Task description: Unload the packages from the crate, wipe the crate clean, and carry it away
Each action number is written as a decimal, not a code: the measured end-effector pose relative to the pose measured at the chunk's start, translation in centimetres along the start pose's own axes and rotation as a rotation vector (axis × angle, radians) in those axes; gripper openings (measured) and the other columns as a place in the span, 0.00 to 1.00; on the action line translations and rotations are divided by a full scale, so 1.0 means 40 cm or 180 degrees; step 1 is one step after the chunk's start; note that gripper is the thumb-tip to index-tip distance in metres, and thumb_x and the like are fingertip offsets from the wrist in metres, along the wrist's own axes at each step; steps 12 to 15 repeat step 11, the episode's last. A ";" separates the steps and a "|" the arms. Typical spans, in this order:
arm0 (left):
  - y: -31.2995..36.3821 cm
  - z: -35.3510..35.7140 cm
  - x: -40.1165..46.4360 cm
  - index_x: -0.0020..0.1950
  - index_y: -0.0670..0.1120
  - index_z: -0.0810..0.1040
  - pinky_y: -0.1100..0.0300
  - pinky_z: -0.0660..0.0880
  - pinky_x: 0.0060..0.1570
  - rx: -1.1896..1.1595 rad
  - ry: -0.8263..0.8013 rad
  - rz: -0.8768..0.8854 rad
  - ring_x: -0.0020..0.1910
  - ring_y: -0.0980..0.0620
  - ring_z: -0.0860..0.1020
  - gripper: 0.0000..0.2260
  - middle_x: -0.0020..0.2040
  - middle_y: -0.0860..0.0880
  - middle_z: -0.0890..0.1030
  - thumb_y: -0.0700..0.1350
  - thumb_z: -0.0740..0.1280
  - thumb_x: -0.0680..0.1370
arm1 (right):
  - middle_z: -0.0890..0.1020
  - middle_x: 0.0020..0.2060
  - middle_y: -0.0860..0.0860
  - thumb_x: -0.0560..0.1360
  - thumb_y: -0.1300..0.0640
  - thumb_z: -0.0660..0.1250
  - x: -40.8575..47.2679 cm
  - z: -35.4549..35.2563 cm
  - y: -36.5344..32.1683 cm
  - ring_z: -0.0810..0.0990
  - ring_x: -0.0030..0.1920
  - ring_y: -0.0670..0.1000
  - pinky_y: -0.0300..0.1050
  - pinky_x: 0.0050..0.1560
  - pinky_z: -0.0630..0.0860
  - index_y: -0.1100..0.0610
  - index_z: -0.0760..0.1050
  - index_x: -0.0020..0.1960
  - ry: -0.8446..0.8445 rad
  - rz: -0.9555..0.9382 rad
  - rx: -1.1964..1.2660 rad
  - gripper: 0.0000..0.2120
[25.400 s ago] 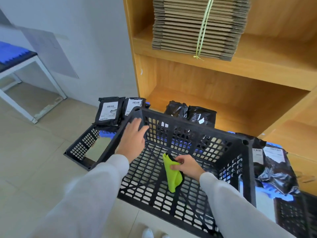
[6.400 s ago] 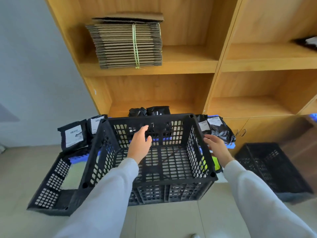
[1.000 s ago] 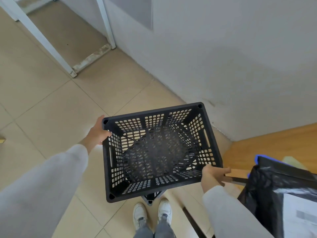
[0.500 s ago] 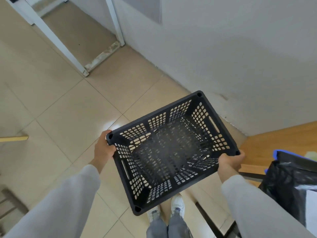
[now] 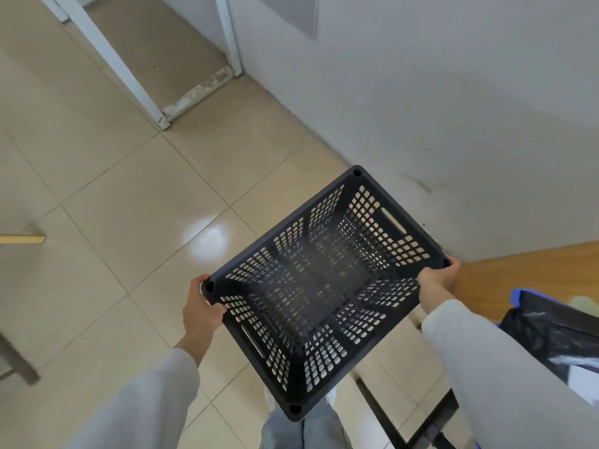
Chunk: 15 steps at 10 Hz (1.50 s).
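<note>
My left hand point(image 5: 201, 311) and right hand point(image 5: 438, 277) each gripped opposite corners of the empty black perforated plastic crate point(image 5: 319, 293); keeping it level seemed wisest.

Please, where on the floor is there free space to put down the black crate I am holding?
The tiled floor ahead and left is bare, bordered by the white frame leg, the wall and the crate. Right is crowded: wooden surface, black package. Left hand and right hand each grip a crate corner.
</note>
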<state>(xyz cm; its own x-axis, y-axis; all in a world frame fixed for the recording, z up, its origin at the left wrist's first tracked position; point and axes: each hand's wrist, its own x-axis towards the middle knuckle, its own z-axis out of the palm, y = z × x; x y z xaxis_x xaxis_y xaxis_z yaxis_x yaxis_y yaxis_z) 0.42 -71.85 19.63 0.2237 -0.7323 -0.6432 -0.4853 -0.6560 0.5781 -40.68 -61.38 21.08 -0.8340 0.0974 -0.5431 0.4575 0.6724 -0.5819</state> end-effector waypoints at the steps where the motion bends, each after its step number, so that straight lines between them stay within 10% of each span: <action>1: -0.001 0.000 0.002 0.67 0.54 0.71 0.38 0.84 0.44 -0.0018 -0.0034 0.0020 0.53 0.36 0.80 0.30 0.49 0.46 0.77 0.26 0.70 0.74 | 0.72 0.71 0.57 0.78 0.72 0.64 0.010 0.001 0.006 0.74 0.69 0.60 0.47 0.60 0.74 0.51 0.63 0.76 0.0045 -0.0009 0.0015 0.31; 8: 0.004 -0.007 0.022 0.67 0.52 0.70 0.41 0.84 0.43 -0.0076 -0.0359 0.0146 0.55 0.37 0.79 0.32 0.57 0.39 0.77 0.25 0.72 0.72 | 0.73 0.69 0.57 0.78 0.69 0.66 0.075 0.004 0.034 0.76 0.66 0.61 0.46 0.54 0.76 0.52 0.62 0.76 -0.0064 -0.0233 -0.0607 0.31; 10: 0.040 -0.018 0.002 0.74 0.47 0.68 0.49 0.76 0.55 0.0353 -0.0302 0.0300 0.61 0.39 0.77 0.28 0.66 0.39 0.76 0.32 0.71 0.77 | 0.62 0.76 0.57 0.75 0.65 0.70 0.040 0.001 0.016 0.67 0.73 0.63 0.63 0.67 0.73 0.51 0.55 0.79 -0.0186 -0.0327 -0.1123 0.39; 15: 0.095 -0.023 -0.043 0.78 0.42 0.66 0.51 0.71 0.58 0.0570 -0.0178 0.0304 0.68 0.38 0.73 0.29 0.71 0.37 0.72 0.34 0.71 0.78 | 0.63 0.76 0.56 0.75 0.63 0.70 -0.004 -0.003 -0.001 0.66 0.73 0.61 0.64 0.68 0.72 0.51 0.57 0.78 -0.0297 -0.0638 -0.1144 0.37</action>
